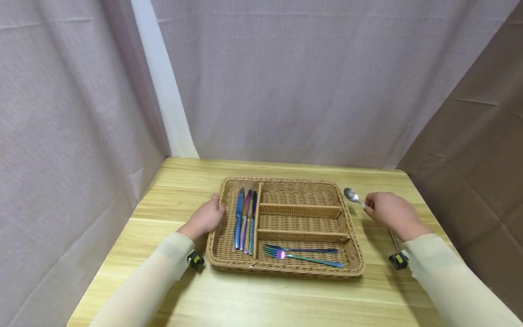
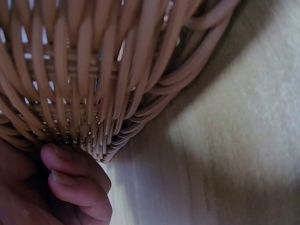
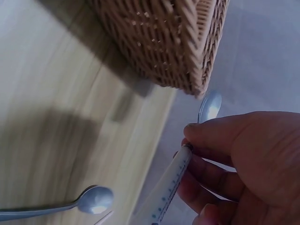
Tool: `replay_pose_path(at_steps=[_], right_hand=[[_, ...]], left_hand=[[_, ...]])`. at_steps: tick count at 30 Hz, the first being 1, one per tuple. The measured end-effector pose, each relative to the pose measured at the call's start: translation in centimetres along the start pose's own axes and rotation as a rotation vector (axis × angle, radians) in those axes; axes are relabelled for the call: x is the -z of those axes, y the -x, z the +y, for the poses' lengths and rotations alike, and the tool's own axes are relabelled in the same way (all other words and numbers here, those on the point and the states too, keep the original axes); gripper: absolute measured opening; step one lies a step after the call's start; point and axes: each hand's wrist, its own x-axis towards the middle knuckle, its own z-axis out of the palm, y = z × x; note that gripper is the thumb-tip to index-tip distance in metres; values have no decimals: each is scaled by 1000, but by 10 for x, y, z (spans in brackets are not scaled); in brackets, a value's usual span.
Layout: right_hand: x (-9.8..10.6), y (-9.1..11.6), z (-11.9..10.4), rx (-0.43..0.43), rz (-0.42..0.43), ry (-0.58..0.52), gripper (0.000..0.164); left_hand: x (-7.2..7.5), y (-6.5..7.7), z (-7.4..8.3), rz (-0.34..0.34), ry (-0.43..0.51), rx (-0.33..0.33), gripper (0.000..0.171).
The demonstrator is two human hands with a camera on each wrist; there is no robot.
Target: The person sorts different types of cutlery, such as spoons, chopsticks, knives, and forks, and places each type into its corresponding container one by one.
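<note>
A divided wicker tray (image 1: 357,254) sits on the wooden table. My left hand (image 1: 206,215) grips its left rim, with the curled fingers (image 2: 79,180) against the outer wall in the left wrist view. Beyond the tray's right side, my right hand (image 1: 394,212) pinches a spoon (image 1: 350,195). The right wrist view shows the spoon's white patterned handle (image 3: 164,187) and its metal bowl pointing away. Several knives (image 1: 245,222) with rainbow-coloured metal lie in the left compartment. Two forks (image 1: 312,258) lie in the front right compartment.
A second spoon (image 3: 96,200) lies on the table under the right forearm. Behind it pokes the tip of a thin object, mostly out of view. Dividers (image 1: 302,235) separate the tray's compartments. Grey curtains (image 1: 286,91) hang around the table.
</note>
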Motion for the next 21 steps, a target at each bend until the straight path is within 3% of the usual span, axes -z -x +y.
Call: replay_pose_path(at_steps=[21], right_hand=[[21,-13,-60,157,68,10,12]], left_hand=[[2,1,3,-10,-13,3,46]])
